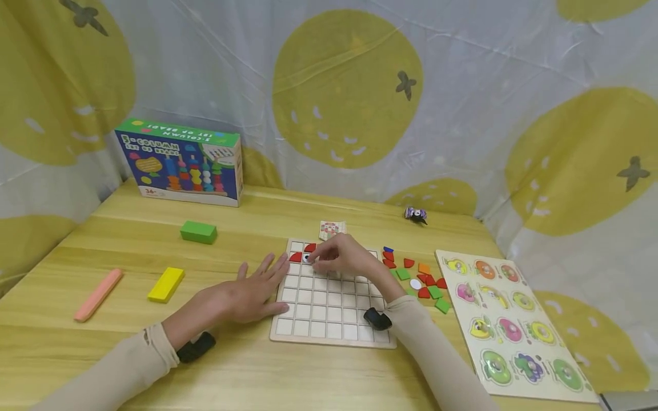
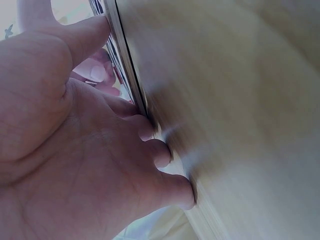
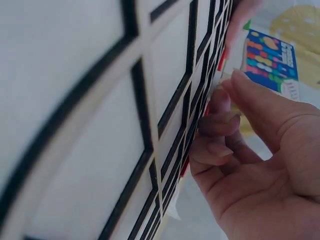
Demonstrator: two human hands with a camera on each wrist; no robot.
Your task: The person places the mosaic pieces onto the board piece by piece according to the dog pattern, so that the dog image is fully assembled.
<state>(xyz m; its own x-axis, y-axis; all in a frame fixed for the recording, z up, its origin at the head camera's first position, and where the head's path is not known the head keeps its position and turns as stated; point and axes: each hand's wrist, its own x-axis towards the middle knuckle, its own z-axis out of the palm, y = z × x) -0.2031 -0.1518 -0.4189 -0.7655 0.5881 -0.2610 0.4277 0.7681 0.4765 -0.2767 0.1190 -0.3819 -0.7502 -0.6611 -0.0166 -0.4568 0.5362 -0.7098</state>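
A square wooden grid board lies on the table, its cells mostly pale. Near its far left corner are red quarter-round pieces and a white eye piece with a dark centre. My right hand pinches the eye piece between thumb and forefinger, low over the cells; the right wrist view shows the other fingers curled close to the board. With fingers spread, my left hand rests at the board's left edge. Its fingertips touch the table in the left wrist view.
Loose red, green, orange and white pieces lie right of the board, beside a fruit puzzle. A small pattern card sits behind the board. Leftward are green, yellow and pink blocks and a bead-set box.
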